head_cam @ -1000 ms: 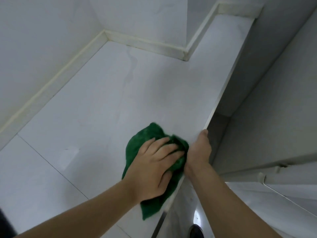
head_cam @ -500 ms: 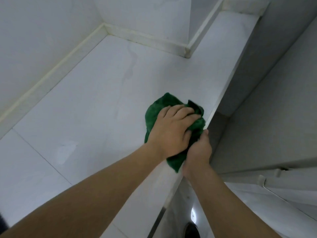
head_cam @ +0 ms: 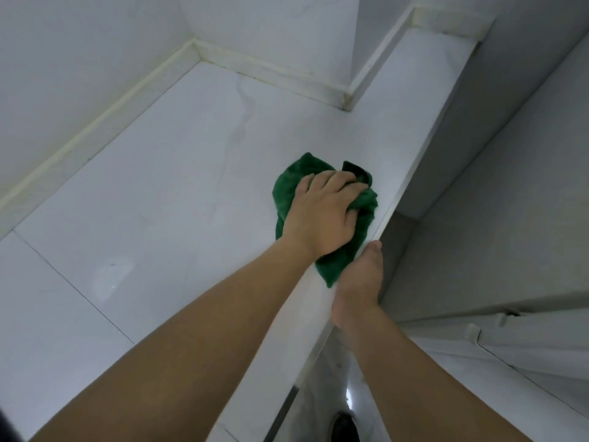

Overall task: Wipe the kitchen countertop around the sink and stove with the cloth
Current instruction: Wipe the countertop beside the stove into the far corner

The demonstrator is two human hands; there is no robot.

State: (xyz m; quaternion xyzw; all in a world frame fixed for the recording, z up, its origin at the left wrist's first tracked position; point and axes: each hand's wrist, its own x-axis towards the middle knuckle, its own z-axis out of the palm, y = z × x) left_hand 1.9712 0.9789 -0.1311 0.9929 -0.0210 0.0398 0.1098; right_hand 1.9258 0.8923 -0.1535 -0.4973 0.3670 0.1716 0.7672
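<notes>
left hand [head_cam: 322, 215] clamps down on the green cloth [head_cam: 363, 215], fingers curled over the bunched fabric, palm on top, pressing it to the white counter [head_cam: 178, 193]. cloth sits near the counter's front edge, at about 3 o'clock of the counter's middle; a tail of it sticks out at 6 o'clock under the wrist, just beside the right hand [head_cam: 360, 279]. right hand rests on the counter edge [head_cam: 401, 186], thumb up along the lip, touching it; its fingers are hidden below the edge, so cannot tell whether they are curled or straight. both forearms bare, coming in from 6 o'clock. cream trim strip [head_cam: 271, 71] runs along the wall base at 12 o'clock and 9 o'clock. faint streak [head_cam: 242, 122] on the counter at 11 o'clock of the cloth. thin seam line [head_cam: 73, 285] crosses the counter at 8 o'clock. dark shoe [head_cam: 345, 427] on the floor at 6 o'clock, below the edge.
</notes>
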